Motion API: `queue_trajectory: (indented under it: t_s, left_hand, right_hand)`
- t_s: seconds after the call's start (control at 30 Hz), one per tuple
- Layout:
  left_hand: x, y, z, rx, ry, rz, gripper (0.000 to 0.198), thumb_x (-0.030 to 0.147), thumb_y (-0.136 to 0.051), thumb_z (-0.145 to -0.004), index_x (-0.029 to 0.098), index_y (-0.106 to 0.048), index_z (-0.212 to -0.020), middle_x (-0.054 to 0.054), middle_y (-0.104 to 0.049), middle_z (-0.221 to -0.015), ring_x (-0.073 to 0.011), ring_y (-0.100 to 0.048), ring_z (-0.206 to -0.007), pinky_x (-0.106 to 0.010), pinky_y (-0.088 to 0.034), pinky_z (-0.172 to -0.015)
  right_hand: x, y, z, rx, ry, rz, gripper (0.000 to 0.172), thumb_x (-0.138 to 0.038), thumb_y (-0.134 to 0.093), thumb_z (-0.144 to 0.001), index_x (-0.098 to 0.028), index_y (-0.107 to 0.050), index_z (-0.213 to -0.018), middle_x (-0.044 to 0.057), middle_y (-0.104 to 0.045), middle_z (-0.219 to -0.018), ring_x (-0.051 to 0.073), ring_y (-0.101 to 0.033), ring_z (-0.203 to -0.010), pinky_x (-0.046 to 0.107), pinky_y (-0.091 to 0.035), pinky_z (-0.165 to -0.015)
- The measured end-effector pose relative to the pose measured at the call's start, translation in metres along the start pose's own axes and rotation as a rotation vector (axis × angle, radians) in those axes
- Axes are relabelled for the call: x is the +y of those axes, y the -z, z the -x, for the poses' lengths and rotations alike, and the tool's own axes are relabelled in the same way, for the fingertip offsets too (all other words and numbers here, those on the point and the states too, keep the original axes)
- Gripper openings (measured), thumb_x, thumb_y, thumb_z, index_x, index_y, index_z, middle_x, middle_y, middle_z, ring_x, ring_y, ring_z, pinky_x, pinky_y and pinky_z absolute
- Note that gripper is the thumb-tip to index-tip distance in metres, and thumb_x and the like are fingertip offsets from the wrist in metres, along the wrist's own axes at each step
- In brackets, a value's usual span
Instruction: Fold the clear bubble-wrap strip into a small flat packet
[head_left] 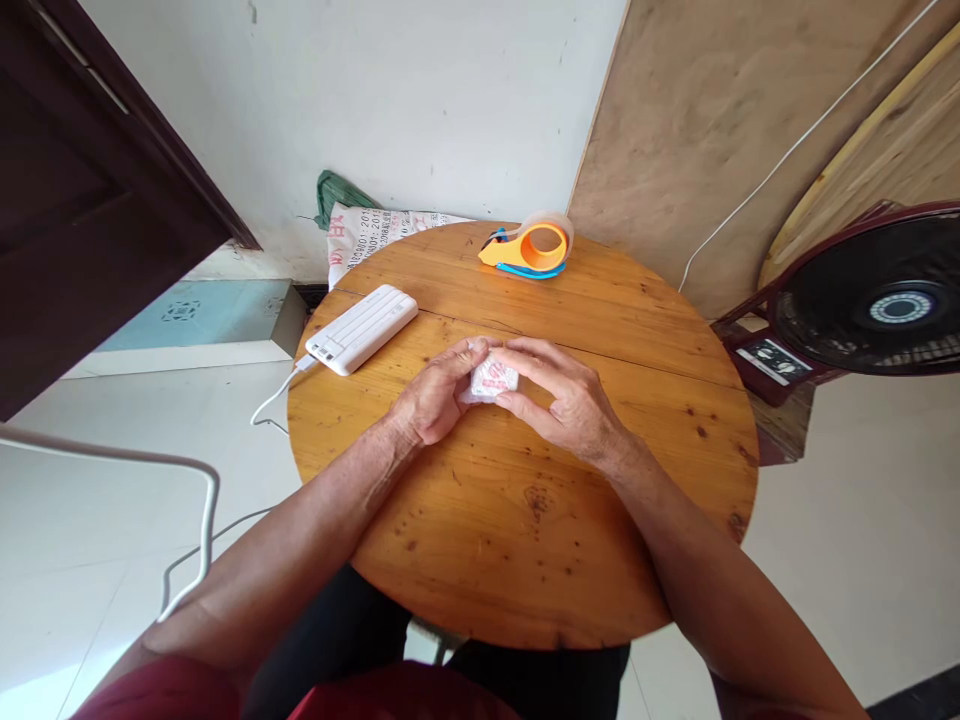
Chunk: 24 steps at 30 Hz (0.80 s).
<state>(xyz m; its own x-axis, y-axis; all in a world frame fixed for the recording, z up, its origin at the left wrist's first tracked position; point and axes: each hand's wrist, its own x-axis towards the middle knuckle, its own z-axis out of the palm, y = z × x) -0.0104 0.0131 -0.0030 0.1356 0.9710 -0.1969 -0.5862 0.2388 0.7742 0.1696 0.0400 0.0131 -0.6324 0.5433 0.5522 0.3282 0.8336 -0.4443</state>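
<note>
A small white packet with red print [493, 376], which looks wrapped in clear plastic, is held between both hands over the middle of the round wooden table [525, 560]. My left hand [441, 388] grips its left side, the thumb lying along the top edge. On the other side, my right hand [566, 392] has its fingers on the upper right of the packet and its thumb at the lower right corner. What the packet contains is hidden by the wrapping.
An orange and blue tape dispenser [531, 248] stands at the table's far edge. A white power bank [363, 328] with a cable [271, 402] lies at the left. Beyond the right edge is a black fan [885, 300]; a printed sack [375, 235] sits behind the table.
</note>
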Motion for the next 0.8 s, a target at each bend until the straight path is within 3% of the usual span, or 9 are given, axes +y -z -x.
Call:
queue_trajectory:
  t_s: [0.33,0.47,0.63,0.8]
  left_hand:
    - [0.0,0.002,-0.002,0.001,-0.002,-0.001,0.032,0.04,-0.076,-0.074,0.017,-0.067,-0.096,-0.004,-0.068,-0.088,-0.0149,-0.06,-0.075,-0.026,-0.048,-0.067]
    - [-0.004,0.004,-0.003,0.009,-0.07,-0.161,0.038,0.046,-0.07,-0.078,0.016,-0.068,-0.101,-0.006,-0.069,-0.092,-0.0186,-0.062,-0.084,-0.029,-0.048,-0.075]
    - [-0.006,0.006,-0.001,0.171,-0.222,-0.393,0.043,0.04,-0.071,-0.077,0.017,-0.066,-0.113,-0.008,-0.069,-0.108,-0.0237,-0.06,-0.104,-0.033,-0.044,-0.09]
    - [-0.005,0.003,0.001,0.082,-0.199,-0.453,0.052,0.03,-0.075,-0.07,0.015,-0.06,-0.117,-0.013,-0.062,-0.124,-0.0249,-0.06,-0.108,-0.035,-0.047,-0.089]
  right_hand:
    - [-0.001,-0.001,-0.002,-0.039,-0.023,0.088,0.029,-0.032,-0.056,-0.093,-0.025,-0.067,-0.119,0.009,-0.063,-0.128,0.023,-0.06,-0.118,0.04,-0.051,-0.099]
    - [0.004,0.002,-0.002,-0.046,-0.034,-0.003,0.03,-0.029,-0.054,-0.094,-0.027,-0.064,-0.123,0.007,-0.064,-0.125,0.021,-0.061,-0.114,0.037,-0.051,-0.098]
    - [0.015,0.004,-0.002,-0.114,-0.169,-0.14,0.029,-0.026,-0.053,-0.094,-0.025,-0.065,-0.12,0.006,-0.067,-0.118,0.019,-0.063,-0.109,0.035,-0.051,-0.094]
    - [0.017,0.008,-0.002,-0.257,-0.35,-0.201,0.029,-0.031,-0.053,-0.093,-0.023,-0.062,-0.119,0.004,-0.071,-0.108,0.018,-0.066,-0.09,0.034,-0.053,-0.08]
